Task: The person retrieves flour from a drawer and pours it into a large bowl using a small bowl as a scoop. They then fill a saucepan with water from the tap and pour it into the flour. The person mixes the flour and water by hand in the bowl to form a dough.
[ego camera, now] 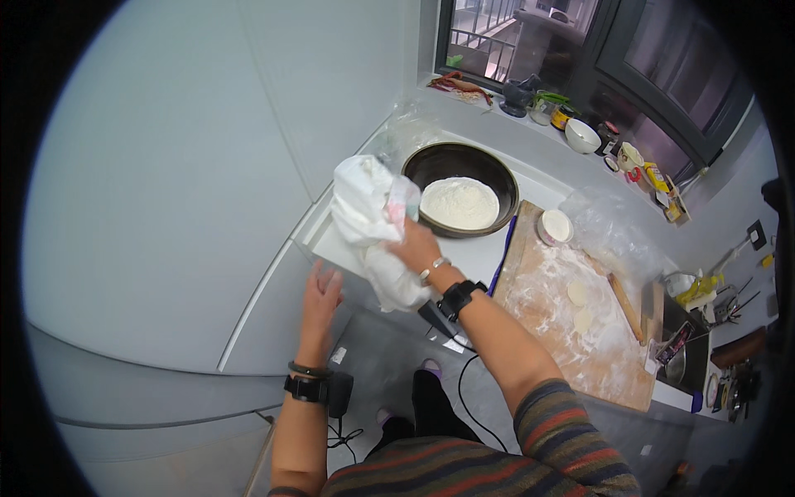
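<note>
My right hand (417, 250) grips a white, crumpled bag (363, 202) with a pink printed patch; whether it is cloth or plastic I cannot tell. The bag hangs over the front edge of the white counter (475, 255). Just right of it sits a large dark basin (456, 155), with a heap of white flour (461, 202) inside. My left hand (323, 295) is held in the air below and left of the bag, its fingers apart and nothing in them.
On the right, a floured wooden board (528, 292) bears two dough discs (577, 293), a rolling pin (626, 309) and a small bowl of flour (555, 227). Clear plastic (615, 227) lies behind. Jars and a white bowl (582, 136) line the windowsill. A tall cabinet (168, 186) rises left.
</note>
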`<action>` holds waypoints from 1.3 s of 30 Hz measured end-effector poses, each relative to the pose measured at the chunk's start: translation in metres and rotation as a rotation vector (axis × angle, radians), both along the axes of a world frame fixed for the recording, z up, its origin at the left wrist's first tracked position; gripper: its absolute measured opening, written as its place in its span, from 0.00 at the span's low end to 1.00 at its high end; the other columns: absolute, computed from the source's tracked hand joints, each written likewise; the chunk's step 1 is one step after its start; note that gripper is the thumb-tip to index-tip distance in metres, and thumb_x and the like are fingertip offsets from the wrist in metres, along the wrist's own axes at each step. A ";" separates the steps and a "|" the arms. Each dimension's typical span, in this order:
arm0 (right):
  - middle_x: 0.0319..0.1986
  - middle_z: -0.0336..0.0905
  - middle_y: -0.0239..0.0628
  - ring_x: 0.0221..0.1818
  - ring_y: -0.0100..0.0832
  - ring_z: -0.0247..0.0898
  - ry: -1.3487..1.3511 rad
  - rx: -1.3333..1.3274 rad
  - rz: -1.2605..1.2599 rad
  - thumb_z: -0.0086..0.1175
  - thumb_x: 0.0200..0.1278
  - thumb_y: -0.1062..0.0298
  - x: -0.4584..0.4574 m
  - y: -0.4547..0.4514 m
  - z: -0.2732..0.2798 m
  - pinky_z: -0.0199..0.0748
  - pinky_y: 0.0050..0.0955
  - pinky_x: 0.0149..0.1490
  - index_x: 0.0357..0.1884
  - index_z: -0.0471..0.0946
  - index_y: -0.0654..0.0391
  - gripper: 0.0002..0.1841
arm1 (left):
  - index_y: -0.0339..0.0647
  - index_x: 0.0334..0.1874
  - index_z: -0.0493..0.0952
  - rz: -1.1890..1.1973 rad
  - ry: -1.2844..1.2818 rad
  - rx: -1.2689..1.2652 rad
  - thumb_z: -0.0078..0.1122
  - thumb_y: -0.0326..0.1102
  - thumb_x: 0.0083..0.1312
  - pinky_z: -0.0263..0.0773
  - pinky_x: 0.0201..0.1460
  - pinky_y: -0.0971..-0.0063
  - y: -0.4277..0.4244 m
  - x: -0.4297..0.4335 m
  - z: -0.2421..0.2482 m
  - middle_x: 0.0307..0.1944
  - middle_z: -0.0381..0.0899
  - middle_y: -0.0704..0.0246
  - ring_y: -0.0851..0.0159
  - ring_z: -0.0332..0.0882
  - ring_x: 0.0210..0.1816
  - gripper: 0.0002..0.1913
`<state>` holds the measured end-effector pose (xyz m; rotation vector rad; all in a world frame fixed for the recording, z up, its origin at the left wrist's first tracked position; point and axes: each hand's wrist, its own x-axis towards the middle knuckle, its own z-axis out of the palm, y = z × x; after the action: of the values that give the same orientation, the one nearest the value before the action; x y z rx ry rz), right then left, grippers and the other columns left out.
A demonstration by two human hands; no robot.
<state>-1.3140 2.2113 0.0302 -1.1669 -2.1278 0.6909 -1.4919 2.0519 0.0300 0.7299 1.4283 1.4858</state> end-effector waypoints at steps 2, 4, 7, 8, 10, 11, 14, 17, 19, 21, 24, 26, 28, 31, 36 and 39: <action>0.53 0.72 0.54 0.56 0.52 0.68 0.172 -0.048 0.121 0.65 0.49 0.47 0.006 -0.001 -0.006 0.66 0.42 0.59 0.60 0.67 0.57 0.38 | 0.38 0.73 0.49 0.081 0.030 -0.130 0.62 0.44 0.64 0.66 0.60 0.67 0.047 0.030 0.025 0.65 0.63 0.56 0.58 0.65 0.62 0.41; 0.55 0.70 0.53 0.59 0.52 0.64 0.307 -0.085 0.207 0.62 0.54 0.54 0.015 0.000 -0.009 0.62 0.41 0.62 0.61 0.66 0.60 0.35 | 0.39 0.74 0.45 0.132 0.154 -0.151 0.63 0.45 0.62 0.64 0.62 0.66 0.081 0.044 0.028 0.67 0.60 0.54 0.57 0.63 0.64 0.45; 0.55 0.71 0.53 0.56 0.52 0.66 0.308 -0.044 0.182 0.53 0.56 0.68 0.035 0.009 -0.016 0.64 0.42 0.61 0.60 0.67 0.61 0.27 | 0.38 0.75 0.44 0.150 0.361 -0.113 0.62 0.40 0.62 0.61 0.66 0.66 0.130 0.049 0.001 0.68 0.58 0.51 0.54 0.60 0.67 0.44; 0.51 0.74 0.52 0.52 0.52 0.70 0.245 -0.088 0.162 0.51 0.57 0.68 0.045 0.016 -0.020 0.66 0.42 0.59 0.59 0.69 0.60 0.25 | 0.38 0.74 0.46 0.132 0.282 -0.063 0.60 0.36 0.63 0.64 0.65 0.66 0.133 0.045 -0.010 0.67 0.59 0.53 0.55 0.61 0.66 0.41; 0.46 0.78 0.47 0.48 0.48 0.75 0.194 -0.119 0.104 0.55 0.59 0.67 0.077 0.027 -0.032 0.71 0.38 0.53 0.59 0.69 0.60 0.24 | 0.36 0.72 0.51 0.036 0.051 0.002 0.53 0.26 0.64 0.71 0.59 0.67 0.135 0.035 -0.022 0.63 0.64 0.56 0.58 0.67 0.60 0.34; 0.44 0.80 0.44 0.45 0.42 0.76 0.323 -0.190 0.058 0.54 0.60 0.66 0.099 0.032 -0.040 0.72 0.36 0.51 0.59 0.70 0.60 0.23 | 0.35 0.70 0.55 0.113 0.105 -0.026 0.52 0.25 0.63 0.73 0.57 0.67 0.133 0.032 -0.024 0.60 0.66 0.58 0.59 0.71 0.55 0.32; 0.32 0.80 0.39 0.31 0.30 0.77 1.155 -0.640 -0.272 0.51 0.65 0.64 0.186 0.052 -0.067 0.73 0.23 0.32 0.49 0.73 0.56 0.14 | 0.33 0.65 0.60 0.085 0.191 0.062 0.49 0.24 0.63 0.72 0.54 0.70 0.112 0.024 -0.008 0.54 0.70 0.59 0.61 0.73 0.51 0.26; 0.26 0.76 0.41 0.27 0.32 0.76 1.625 -0.822 -0.433 0.49 0.67 0.63 0.294 0.072 -0.096 0.78 0.28 0.29 0.45 0.69 0.60 0.12 | 0.34 0.67 0.59 0.172 0.122 0.047 0.48 0.23 0.64 0.72 0.55 0.70 0.097 0.030 0.016 0.56 0.70 0.58 0.62 0.73 0.52 0.27; 0.26 0.76 0.41 0.26 0.34 0.77 1.649 -0.927 -0.800 0.49 0.66 0.66 0.328 0.086 -0.116 0.81 0.31 0.30 0.43 0.68 0.62 0.10 | 0.35 0.68 0.58 0.169 0.096 0.007 0.47 0.22 0.64 0.72 0.55 0.69 0.093 0.035 0.029 0.57 0.69 0.57 0.61 0.73 0.53 0.28; 0.25 0.76 0.41 0.23 0.34 0.76 1.607 -0.873 -0.904 0.50 0.64 0.71 0.349 0.104 -0.128 0.83 0.30 0.27 0.39 0.68 0.60 0.06 | 0.35 0.68 0.57 0.159 0.070 -0.007 0.47 0.22 0.64 0.72 0.56 0.69 0.090 0.041 0.037 0.58 0.69 0.57 0.61 0.73 0.54 0.28; 0.29 0.77 0.46 0.30 0.42 0.80 1.493 -0.855 -0.880 0.50 0.62 0.74 0.359 0.130 -0.140 0.86 0.39 0.34 0.41 0.68 0.65 0.08 | 0.35 0.68 0.57 0.165 0.024 -0.035 0.47 0.22 0.64 0.73 0.55 0.68 0.089 0.044 0.041 0.59 0.69 0.57 0.61 0.73 0.54 0.28; 0.36 0.77 0.57 0.35 0.51 0.80 1.592 -0.944 -0.824 0.47 0.58 0.80 0.363 0.142 -0.143 0.87 0.41 0.36 0.48 0.65 0.72 0.15 | 0.36 0.68 0.57 0.141 0.018 -0.027 0.48 0.23 0.64 0.73 0.55 0.68 0.089 0.042 0.040 0.58 0.69 0.57 0.60 0.73 0.54 0.28; 0.39 0.76 0.59 0.36 0.54 0.79 1.565 -0.979 -0.924 0.44 0.56 0.82 0.368 0.147 -0.143 0.88 0.41 0.36 0.50 0.64 0.74 0.18 | 0.36 0.67 0.57 0.148 -0.016 -0.048 0.48 0.23 0.64 0.72 0.55 0.68 0.091 0.040 0.037 0.58 0.69 0.57 0.60 0.73 0.54 0.27; 0.41 0.74 0.59 0.35 0.55 0.79 1.372 -0.918 -0.912 0.43 0.50 0.85 0.371 0.140 -0.129 0.88 0.39 0.35 0.50 0.64 0.75 0.21 | 0.36 0.66 0.58 0.139 -0.015 -0.049 0.49 0.24 0.64 0.72 0.55 0.68 0.092 0.036 0.033 0.57 0.70 0.57 0.61 0.73 0.53 0.27; 0.37 0.74 0.52 0.31 0.47 0.79 1.200 -0.879 -0.715 0.45 0.49 0.82 0.342 0.106 -0.059 0.88 0.36 0.34 0.51 0.63 0.69 0.23 | 0.37 0.65 0.59 0.097 -0.067 -0.069 0.49 0.24 0.64 0.73 0.54 0.69 0.095 0.028 0.028 0.55 0.71 0.58 0.61 0.74 0.52 0.26; 0.32 0.74 0.47 0.26 0.37 0.79 1.173 -0.877 -0.527 0.44 0.52 0.79 0.299 0.083 -0.002 0.86 0.35 0.30 0.52 0.63 0.66 0.22 | 0.37 0.65 0.59 0.105 -0.109 -0.090 0.50 0.24 0.64 0.74 0.52 0.69 0.095 0.025 0.024 0.55 0.71 0.59 0.62 0.74 0.51 0.25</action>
<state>-1.0153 2.2939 0.0278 -1.1632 -0.4852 1.5864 -1.4672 2.1468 0.0539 0.5182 1.4585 1.5074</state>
